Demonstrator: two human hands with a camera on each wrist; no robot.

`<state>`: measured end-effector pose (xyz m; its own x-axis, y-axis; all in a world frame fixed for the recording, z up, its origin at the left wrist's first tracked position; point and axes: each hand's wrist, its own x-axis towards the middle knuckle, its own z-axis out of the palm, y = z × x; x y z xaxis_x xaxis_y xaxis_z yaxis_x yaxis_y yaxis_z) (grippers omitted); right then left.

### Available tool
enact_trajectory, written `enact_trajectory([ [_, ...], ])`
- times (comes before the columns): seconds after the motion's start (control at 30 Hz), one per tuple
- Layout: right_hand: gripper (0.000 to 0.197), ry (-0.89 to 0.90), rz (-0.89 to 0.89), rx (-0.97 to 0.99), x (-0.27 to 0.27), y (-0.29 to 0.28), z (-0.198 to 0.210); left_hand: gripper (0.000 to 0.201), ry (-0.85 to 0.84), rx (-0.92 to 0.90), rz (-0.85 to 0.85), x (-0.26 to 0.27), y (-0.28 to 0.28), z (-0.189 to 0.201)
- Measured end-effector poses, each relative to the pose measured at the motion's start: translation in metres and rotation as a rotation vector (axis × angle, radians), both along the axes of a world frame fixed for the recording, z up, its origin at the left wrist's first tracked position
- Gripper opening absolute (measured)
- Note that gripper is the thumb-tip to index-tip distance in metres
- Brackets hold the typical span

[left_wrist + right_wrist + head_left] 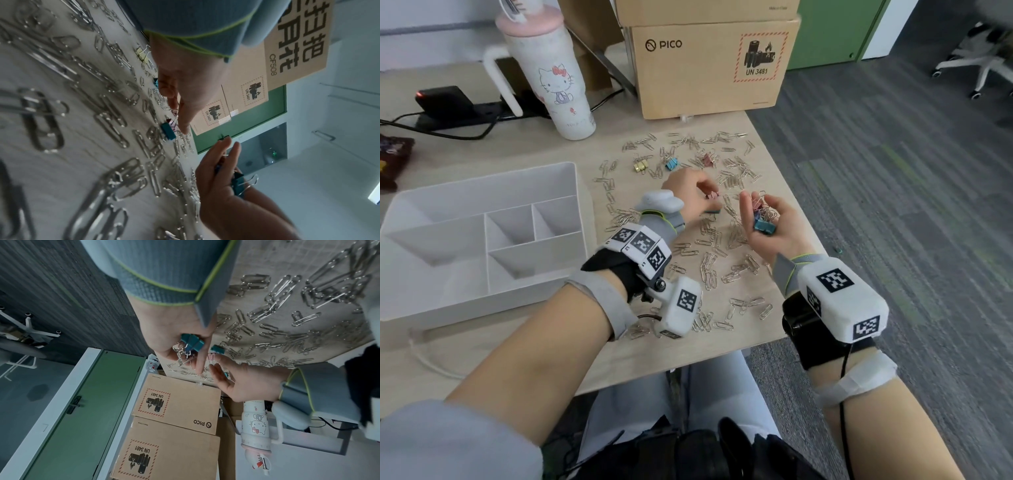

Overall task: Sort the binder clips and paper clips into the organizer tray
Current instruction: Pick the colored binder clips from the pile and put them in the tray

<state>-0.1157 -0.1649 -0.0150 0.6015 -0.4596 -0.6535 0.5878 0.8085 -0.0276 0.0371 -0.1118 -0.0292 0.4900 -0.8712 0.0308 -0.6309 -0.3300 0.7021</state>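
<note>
Silver paper clips lie scattered over the wooden table. My left hand pinches a pink binder clip just above the table; the same pink binder clip shows in the right wrist view. A teal binder clip lies right under that hand. My right hand is palm up beside it, fingers curled round a bunch of blue and pink binder clips. Yellow, blue and pink binder clips lie farther back. The white organizer tray stands at the left, its compartments bare.
A Hello Kitty tumbler and a PICO cardboard box stand at the back of the table. A power strip with cables lies at the back left. The table's right edge drops to grey carpet just beside my right hand.
</note>
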Motion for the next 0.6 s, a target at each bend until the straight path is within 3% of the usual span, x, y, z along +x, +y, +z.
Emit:
enact_trajectory([
  [0.37, 0.015, 0.01, -0.032, 0.022, 0.001, 0.002, 0.006, 0.019, -0.078, 0.078, -0.063, -0.001, 0.002, -0.004],
  [0.6, 0.015, 0.049, -0.008, -0.006, 0.009, 0.006, 0.005, 0.012, 0.019, -0.328, 0.061, 0.0, 0.007, 0.01],
])
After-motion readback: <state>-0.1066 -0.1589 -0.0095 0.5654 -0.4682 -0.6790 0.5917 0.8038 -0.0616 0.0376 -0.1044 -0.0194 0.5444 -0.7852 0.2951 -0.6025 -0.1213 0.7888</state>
